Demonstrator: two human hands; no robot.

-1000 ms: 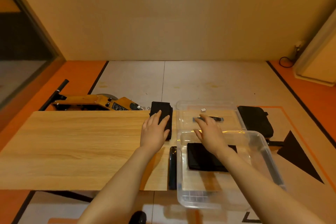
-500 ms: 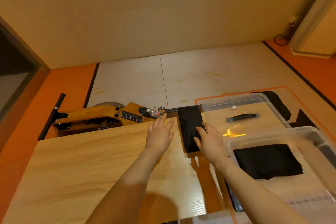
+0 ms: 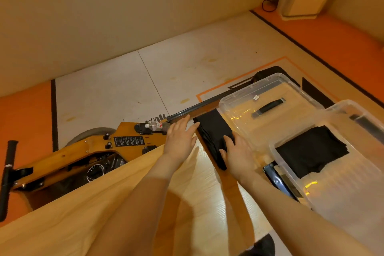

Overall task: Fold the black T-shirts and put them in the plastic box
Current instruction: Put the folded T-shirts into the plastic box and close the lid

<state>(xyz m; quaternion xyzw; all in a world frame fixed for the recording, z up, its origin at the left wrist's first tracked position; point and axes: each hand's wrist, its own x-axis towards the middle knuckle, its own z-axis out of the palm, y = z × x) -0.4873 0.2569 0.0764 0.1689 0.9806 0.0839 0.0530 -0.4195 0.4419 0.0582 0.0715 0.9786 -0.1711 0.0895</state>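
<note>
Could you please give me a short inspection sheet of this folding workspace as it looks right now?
Surface: wooden table, light grain.
Job's things: folded black T-shirt on the table; another black T-shirt lies in the plastic box; box lid beside.
Clutter: phone by the box.
Hands: left hand open, beside the shirt; right hand flat on it.
Cables: black cable at the wall.
Surroundings: yellow machine on the floor.
</note>
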